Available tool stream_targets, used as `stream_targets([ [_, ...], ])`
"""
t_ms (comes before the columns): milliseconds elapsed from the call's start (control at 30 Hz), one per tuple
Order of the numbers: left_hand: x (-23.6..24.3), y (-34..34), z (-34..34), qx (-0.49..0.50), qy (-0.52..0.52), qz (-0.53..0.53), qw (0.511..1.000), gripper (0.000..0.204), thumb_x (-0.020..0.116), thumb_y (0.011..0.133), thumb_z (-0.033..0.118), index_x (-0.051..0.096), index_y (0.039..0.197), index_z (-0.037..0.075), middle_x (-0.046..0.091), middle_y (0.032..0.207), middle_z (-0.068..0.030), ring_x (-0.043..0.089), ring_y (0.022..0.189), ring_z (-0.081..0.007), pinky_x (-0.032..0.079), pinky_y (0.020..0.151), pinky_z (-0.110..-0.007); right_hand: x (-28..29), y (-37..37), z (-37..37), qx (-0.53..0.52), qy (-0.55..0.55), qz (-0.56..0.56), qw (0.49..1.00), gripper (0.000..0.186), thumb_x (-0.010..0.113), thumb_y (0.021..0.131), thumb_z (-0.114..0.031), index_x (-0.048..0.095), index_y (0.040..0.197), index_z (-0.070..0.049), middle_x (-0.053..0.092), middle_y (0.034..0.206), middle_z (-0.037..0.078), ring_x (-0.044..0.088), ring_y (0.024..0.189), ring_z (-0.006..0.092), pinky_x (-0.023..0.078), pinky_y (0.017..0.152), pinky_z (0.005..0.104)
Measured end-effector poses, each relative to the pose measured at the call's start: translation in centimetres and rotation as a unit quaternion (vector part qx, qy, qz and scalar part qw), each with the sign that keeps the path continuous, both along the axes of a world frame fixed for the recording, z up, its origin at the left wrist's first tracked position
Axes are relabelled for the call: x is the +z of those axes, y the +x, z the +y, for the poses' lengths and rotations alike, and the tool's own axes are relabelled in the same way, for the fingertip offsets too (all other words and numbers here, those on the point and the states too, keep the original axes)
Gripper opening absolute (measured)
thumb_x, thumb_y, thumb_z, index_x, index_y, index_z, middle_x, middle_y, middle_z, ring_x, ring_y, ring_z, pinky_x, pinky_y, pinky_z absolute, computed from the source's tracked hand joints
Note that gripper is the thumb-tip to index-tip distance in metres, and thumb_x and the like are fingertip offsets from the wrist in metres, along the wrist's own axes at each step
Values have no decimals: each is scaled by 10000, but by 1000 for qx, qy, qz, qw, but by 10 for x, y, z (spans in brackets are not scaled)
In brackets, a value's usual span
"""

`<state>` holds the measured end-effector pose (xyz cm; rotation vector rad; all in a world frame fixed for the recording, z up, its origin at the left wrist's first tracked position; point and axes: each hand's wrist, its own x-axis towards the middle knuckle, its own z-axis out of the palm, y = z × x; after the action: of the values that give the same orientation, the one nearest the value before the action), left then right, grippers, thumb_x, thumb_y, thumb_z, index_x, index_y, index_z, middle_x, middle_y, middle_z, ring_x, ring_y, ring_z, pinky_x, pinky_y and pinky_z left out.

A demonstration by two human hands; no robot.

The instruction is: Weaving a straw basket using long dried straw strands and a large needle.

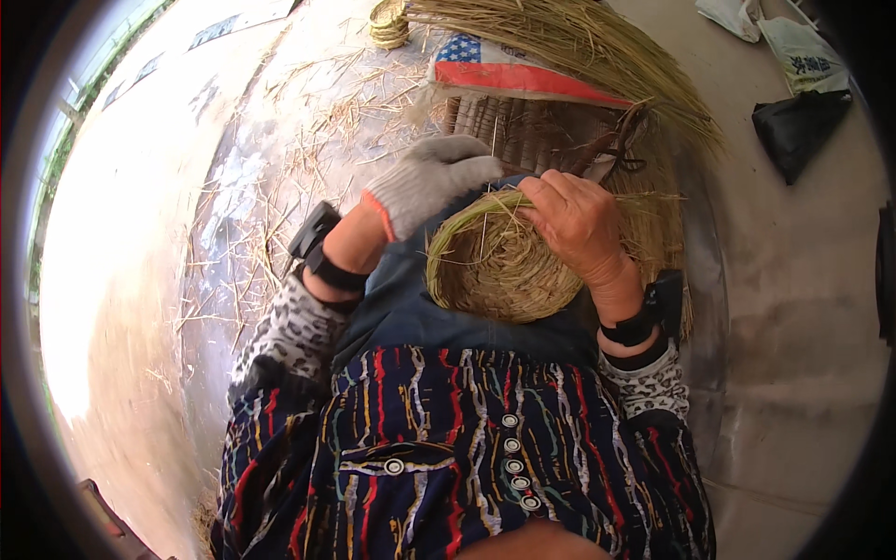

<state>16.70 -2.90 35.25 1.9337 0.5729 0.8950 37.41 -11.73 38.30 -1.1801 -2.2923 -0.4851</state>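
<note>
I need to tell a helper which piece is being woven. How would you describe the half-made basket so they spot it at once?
Start at the person's lap, over the blue cloth. Between the gloved left hand and bare right hand sits the half-made basket. Unlike the loose straw bundle beyond, it is a coiled round bowl.

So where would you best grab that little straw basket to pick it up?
By the coiled rim of the basket, probably on its near edge, coming from above. It lies open side up in the lap, the rim looks firm, and the far edge is taken up by both hands and loose straw.
</note>
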Motion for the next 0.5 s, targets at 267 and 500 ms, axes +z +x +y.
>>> stream_targets([
  [267, -23, 17, 47, 103, -43, -34, 993, 162, 596, 919, 152, 627, 842, 14, 560, 778, -31, 523, 634, -152, 442, 562, -285, -10, -4, 0, 10, -41, 40, 998, 261, 742, 734, -157, 561, 903, -76, 519, 748, 70, 596, 690, 259, 486, 603, 370],
  [500, -61, -53, 118, 90, -373, -496, 779, 239, 499, 1018, 288, 552, 961, 63, 560, 720, -47, 536, 610, -148, 461, 554, -294, -19, 7, -1, -4, -13, 73, 997, 432, 798, 697, -119, 622, 1084, -43, 589, 782, 103, 611, 679, 277, 496, 589, 368],
])
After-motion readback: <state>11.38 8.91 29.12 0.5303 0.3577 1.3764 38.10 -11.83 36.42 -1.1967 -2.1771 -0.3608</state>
